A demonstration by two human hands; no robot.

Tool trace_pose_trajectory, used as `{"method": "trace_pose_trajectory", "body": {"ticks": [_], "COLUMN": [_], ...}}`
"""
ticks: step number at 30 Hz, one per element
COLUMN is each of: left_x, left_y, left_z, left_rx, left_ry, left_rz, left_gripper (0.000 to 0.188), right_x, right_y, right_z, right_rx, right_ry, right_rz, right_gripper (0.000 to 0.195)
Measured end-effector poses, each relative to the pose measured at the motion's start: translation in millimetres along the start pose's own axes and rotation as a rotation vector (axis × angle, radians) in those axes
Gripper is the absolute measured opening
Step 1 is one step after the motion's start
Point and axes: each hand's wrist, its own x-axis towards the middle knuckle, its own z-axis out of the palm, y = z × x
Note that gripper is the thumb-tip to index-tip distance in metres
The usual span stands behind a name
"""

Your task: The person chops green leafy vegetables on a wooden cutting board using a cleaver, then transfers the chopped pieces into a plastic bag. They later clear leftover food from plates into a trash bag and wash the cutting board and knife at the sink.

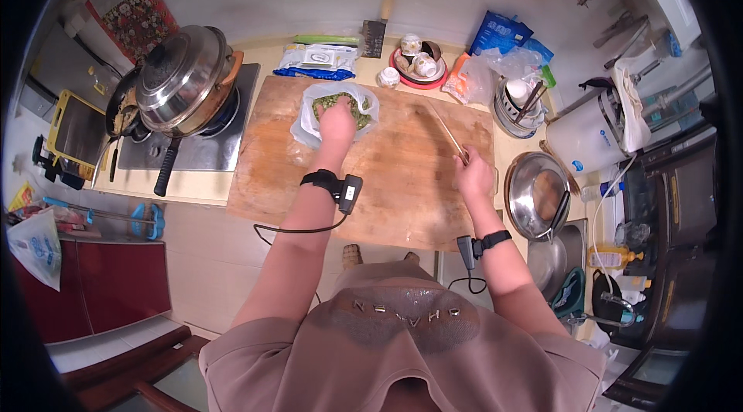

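My left hand [338, 123] reaches into a white plastic bag [302, 121] of small green pieces [361, 116], with its fingertips down in them; whether it grips any is hidden. The bag lies on the far left part of a wooden board [383, 179]. Over the board's right side, my right hand [475, 172] holds a pair of thin sticks, likely chopsticks [447, 132], by one end, pointing away from me and to the left. Each wrist wears a black strap with a small cabled device.
To the left, a lidded steel pan [180, 84] sits on the gas stove [241, 116]. Behind the board are wipes [319, 57], a cleaver [374, 34] and stacked dishes [418, 72]. A steel pan [522, 197] and the sink [574, 238] lie right.
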Motion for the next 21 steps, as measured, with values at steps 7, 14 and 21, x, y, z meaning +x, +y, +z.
{"method": "trace_pose_trajectory", "body": {"ticks": [7,14,21], "left_x": [-27.3,-15.9,-16.3], "left_y": [20.8,-6.1,-10.1], "left_z": [-74.9,-80.9,-118.8], "left_rx": [0.460,0.810,0.820], "left_ry": [-0.385,-0.374,-0.213], "left_rz": [0.286,0.392,0.408], "left_gripper": [0.039,0.019,0.018], "right_x": [-15.1,-5.0,32.5], "right_y": [63.1,41.7,-161.3], "right_z": [48.4,104.4,82.6], "right_rx": [-0.089,-0.144,0.383], "right_ry": [0.034,0.113,-0.069], "right_rz": [0.004,0.068,-0.199], "right_gripper": [0.035,0.037,0.055]}}
